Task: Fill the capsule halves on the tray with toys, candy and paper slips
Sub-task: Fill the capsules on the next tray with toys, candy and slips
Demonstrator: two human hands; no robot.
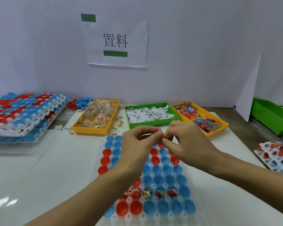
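Observation:
A white tray [155,215] of blue and red capsule halves lies in front of me. Several halves in one near row hold small toys and wrapped pieces [160,193]. My left hand [137,144] and my right hand [183,141] meet above the tray's far end, fingers curled. A small pink piece [158,129] shows at the left fingertips; the right fingertips pinch close beside it, and what they hold is hidden. Behind stand a yellow bin of candy [96,117], a green bin of paper slips [150,115] and a yellow bin of coloured toys [201,118].
Stacked trays of capsule halves [23,115] sit at the left, loose blue and red halves [80,103] behind them. A filled tray [276,155] lies at the right edge, a green bin [271,116] beyond it. A white wall with a paper sign closes the back.

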